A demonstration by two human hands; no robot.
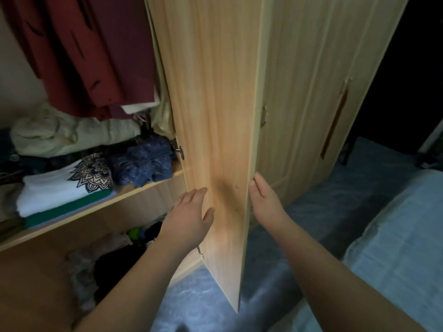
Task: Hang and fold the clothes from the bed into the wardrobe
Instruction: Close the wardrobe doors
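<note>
A: Fingers (197,195) on your left hand (189,219) are straight and slightly spread, flat at the inner face of the wardrobe door (215,111). Your right hand (265,202) sits at the door's free edge. Can't tell if it's wrapped round the edge or just pressing.

B: Either hand carrying clothes?

A: No. Dark red garments (91,51) hang up top. On the shelf (143,188) there's a folded white printed shirt (60,188) on a green one (72,210), a blue bundle (143,161) beside them and a cream bundle (60,135) behind.

B: What's left?

A: Looks near done. The part of the bed (395,236) in view, on your right, shows only its pale blue cover, no clothes. The rest is out of frame, so check it. Otherwise it's likely just the door, and I can't say which way you're swinging it.
</note>
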